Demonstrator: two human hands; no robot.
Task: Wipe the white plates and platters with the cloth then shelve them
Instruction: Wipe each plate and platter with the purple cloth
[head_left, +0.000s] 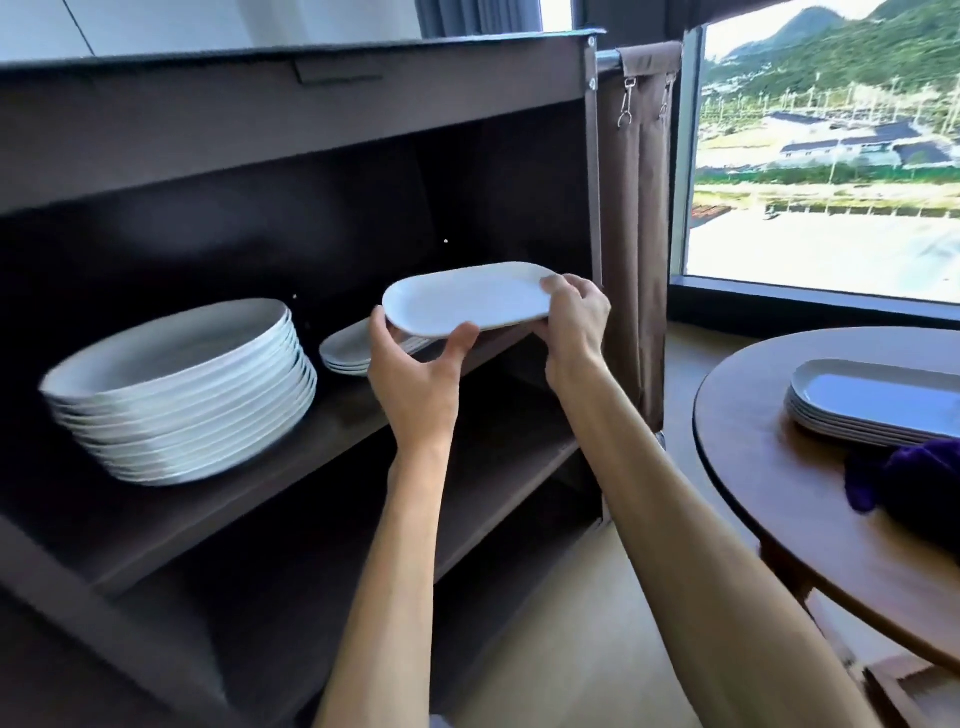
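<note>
Two hands hold one white platter (467, 299) above the shelf (332, 415): left hand (415, 364) gripping its near-left edge, right hand (574, 317) pinching its right end. Left of it stands a plate stack (176, 395); more platters (872, 402) and a purple cloth (904, 478) lie on the table (779, 499).

A white oval platter (467, 299) is held level above a low stack of platters (345, 351) on the shelf (332, 421). Round plates (176, 389) are stacked leftward. More platters (872, 402) and a purple cloth (914, 478) are left on the bench (769, 499).
</note>
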